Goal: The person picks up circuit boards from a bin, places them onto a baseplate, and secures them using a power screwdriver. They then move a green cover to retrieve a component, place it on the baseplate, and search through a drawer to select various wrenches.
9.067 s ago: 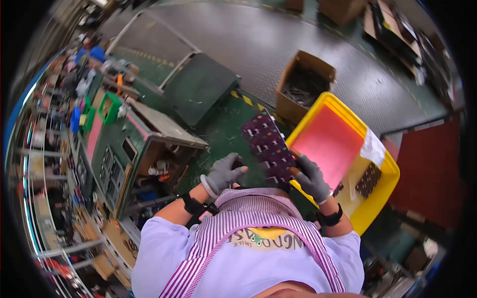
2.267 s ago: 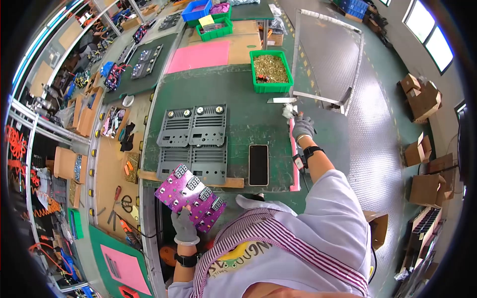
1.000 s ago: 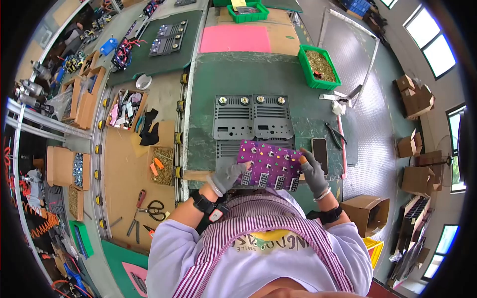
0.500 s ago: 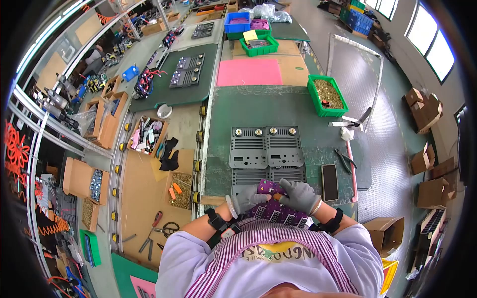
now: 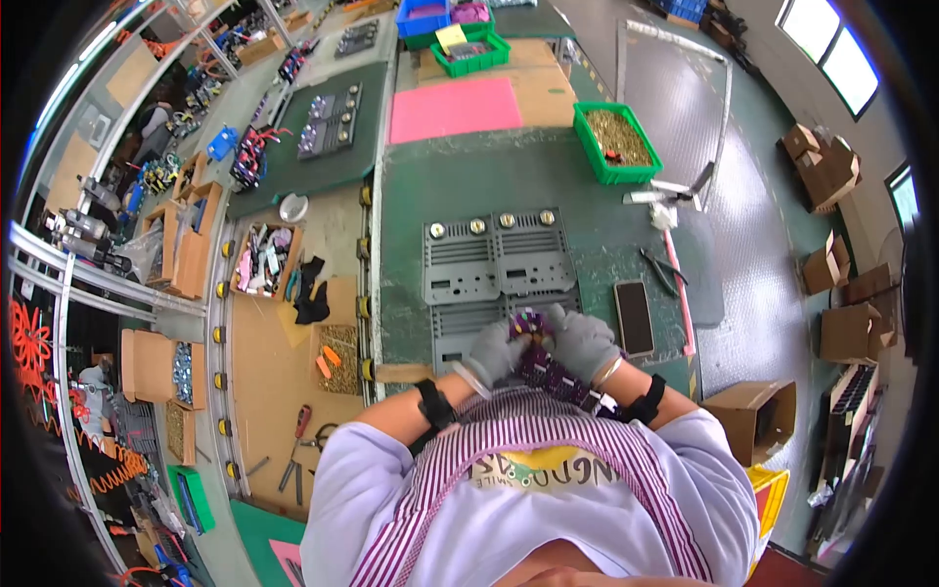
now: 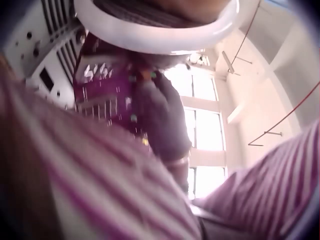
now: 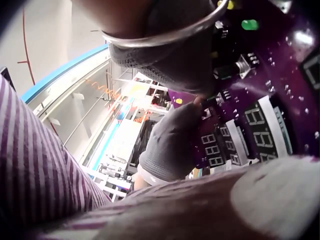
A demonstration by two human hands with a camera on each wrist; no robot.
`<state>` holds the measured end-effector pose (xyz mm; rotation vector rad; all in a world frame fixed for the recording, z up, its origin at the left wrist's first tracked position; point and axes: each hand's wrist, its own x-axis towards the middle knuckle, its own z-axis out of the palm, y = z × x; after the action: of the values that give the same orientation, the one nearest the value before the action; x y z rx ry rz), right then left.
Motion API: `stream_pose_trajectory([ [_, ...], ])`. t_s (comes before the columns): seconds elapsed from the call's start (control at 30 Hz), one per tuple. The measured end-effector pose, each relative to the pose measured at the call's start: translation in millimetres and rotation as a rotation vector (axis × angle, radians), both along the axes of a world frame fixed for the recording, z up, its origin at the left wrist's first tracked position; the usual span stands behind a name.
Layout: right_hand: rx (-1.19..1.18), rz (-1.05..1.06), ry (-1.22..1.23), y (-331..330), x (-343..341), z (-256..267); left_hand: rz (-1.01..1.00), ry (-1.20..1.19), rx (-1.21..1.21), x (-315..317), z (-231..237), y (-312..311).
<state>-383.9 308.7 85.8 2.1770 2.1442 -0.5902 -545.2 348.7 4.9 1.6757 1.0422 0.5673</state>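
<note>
One purple board is what I follow, held in front of the apron over the near edge of the table. In my right-wrist view its face is glossy, with black three-digit displays in a row, white strips beside them, a green lamp and many silvery solder dots. I see the left hand with its gloved fingers bent in, pinching the board; the right hand, close beside it, has curled fingers gripping the board too. I cannot make out the exact placing of every fingertip. A second ago I had the hands apart at opposite ends, with the face spread out to the head camera; now they are nearly together, and the board tilts so that only a narrow, darker part shows. The grey plates remain on the table.
</note>
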Motion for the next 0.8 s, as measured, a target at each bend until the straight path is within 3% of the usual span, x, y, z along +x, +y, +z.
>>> stream_pose_trajectory([
  [0.03,0.016,-0.041,0.025,-3,7,-2,-0.035,-0.134,-0.092,-5,19,10],
  [0.07,0.036,-0.083,0.051,-8,16,-2,-0.013,-0.226,-0.331,-18,-5,34],
  [0.1,0.089,-0.179,0.217,-15,28,-2,0.141,-0.503,-0.574,-29,11,51],
  [0.13,0.051,-0.273,0.273,-21,39,-4,0.218,-0.311,-0.327,-44,-13,79],
  [0.2,-0.025,-0.393,0.314,-35,49,-7,0.053,0.702,0.401,-54,8,115],
  [0.3,0.054,-0.342,0.290,-41,46,-4,-0.225,0.846,0.789,-47,-36,139],
  [0.4,0.046,-0.374,0.269,-45,48,-4,-0.351,1.052,0.758,-32,-39,138],
  [0.43,0.078,-0.388,0.282,-47,49,-5,-0.360,1.010,0.903,-39,-61,137],
  [0.67,0.093,-0.456,0.332,-54,56,-1,-0.393,1.162,0.964,-33,-65,123],
  [0.8,0.063,-0.434,0.309,-47,55,-1,-0.409,1.202,0.799,-29,-53,121],
])
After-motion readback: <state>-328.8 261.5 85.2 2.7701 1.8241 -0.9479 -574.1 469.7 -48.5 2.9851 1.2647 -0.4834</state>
